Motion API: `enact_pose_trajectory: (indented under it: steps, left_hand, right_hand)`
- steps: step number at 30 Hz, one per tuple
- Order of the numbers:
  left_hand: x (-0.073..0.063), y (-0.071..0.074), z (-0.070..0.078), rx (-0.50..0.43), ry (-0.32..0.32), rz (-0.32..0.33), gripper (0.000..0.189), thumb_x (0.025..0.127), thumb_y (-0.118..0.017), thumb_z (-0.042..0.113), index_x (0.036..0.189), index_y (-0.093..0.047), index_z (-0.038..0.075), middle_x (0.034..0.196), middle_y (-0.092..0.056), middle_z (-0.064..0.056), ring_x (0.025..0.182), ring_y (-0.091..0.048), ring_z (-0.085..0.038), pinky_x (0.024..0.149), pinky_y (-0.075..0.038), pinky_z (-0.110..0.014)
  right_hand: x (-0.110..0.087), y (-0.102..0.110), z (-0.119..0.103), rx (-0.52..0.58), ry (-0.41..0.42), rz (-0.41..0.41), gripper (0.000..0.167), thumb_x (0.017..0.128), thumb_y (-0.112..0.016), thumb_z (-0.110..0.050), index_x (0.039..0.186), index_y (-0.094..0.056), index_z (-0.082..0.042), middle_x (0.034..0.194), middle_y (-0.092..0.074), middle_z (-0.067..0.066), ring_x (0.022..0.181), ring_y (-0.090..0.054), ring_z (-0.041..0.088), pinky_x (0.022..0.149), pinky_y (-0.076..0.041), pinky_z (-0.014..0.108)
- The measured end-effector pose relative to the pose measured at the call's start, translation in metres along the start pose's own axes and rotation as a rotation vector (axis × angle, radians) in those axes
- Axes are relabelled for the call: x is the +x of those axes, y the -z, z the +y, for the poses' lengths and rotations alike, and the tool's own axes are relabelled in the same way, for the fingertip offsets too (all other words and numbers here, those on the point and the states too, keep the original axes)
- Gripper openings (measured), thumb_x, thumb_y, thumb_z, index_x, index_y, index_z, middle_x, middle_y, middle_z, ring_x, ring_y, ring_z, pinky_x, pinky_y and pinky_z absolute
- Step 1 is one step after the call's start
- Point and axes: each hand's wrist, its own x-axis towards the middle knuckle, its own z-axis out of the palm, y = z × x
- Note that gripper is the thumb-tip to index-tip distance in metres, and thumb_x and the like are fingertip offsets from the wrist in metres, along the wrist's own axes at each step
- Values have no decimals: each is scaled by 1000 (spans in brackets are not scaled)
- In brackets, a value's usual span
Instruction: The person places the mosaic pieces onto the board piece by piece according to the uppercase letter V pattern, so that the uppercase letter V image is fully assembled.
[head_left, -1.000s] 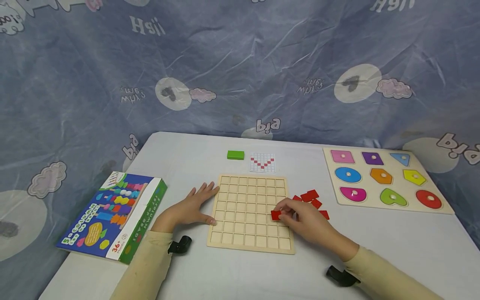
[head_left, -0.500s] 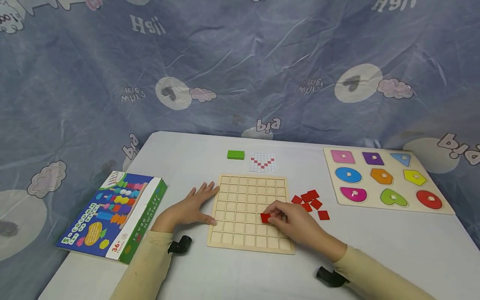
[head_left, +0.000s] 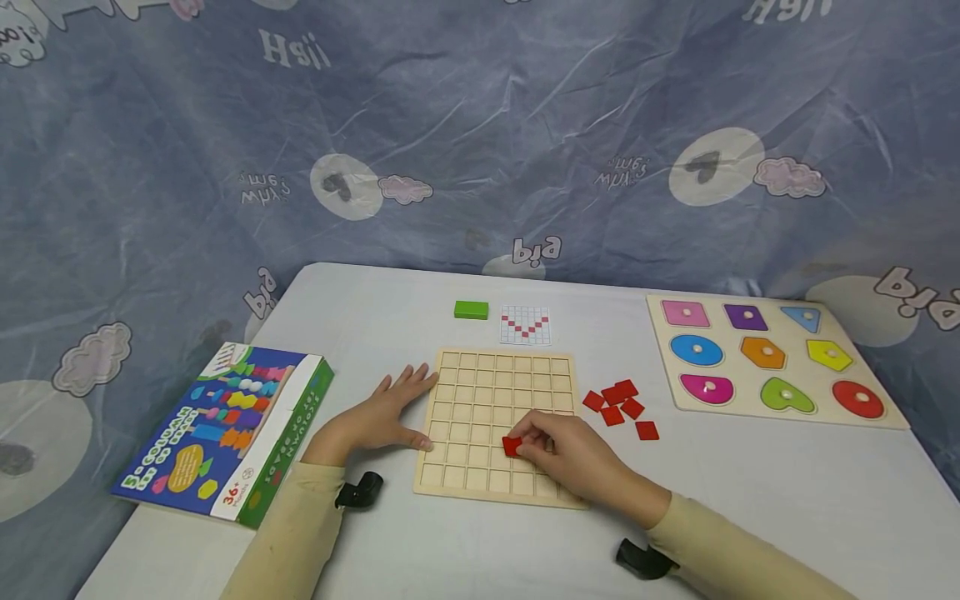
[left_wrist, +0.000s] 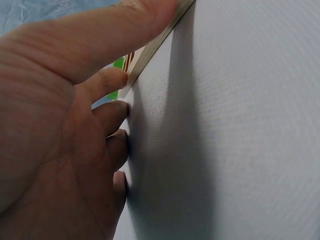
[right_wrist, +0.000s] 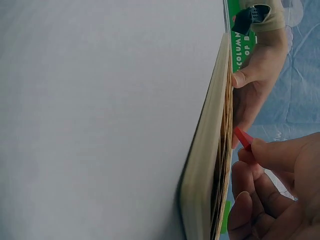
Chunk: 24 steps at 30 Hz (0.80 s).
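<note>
My right hand (head_left: 562, 450) pinches a small red square tile (head_left: 512, 447) between thumb and fingertips, over the lower middle of a wooden grid board (head_left: 461, 412). In the right wrist view the red tile (right_wrist: 243, 138) is tilted, with one edge close to the board's surface; whether it touches cannot be told. My left hand (head_left: 375, 421) lies with fingers spread at the board's left edge, thumb and fingertips touching it. The left wrist view shows the thumb (left_wrist: 100, 37) against the board's rim (left_wrist: 160, 45). Several loose red tiles (head_left: 612, 415) lie right of the board.
Behind the board are a green block (head_left: 471, 310) and a pattern card (head_left: 525, 325) with a red V. A shape puzzle board (head_left: 727, 342) lies at the right. At the left stands a toy box (head_left: 225, 425). A patterned cloth (head_left: 480, 125) hangs behind the table.
My right hand has carried the red tile leftward and slightly nearer across the board, uncovering more of the loose tiles. The left hand has stayed in place.
</note>
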Motion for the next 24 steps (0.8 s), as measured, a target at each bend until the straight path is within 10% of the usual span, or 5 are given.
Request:
enact_pose_trajectory:
  steps: [24]
  left_hand:
    - [-1, 0, 0, -4, -1, -4, 110, 77, -87, 41, 163, -24, 10, 169, -11, -15, 156, -1, -36, 125, 1, -55]
  right_hand:
    - [6, -13, -12, 7, 2, -90, 14, 89, -79, -12, 96, -71, -21, 78, -60, -17, 73, -55, 2, 66, -51, 22]
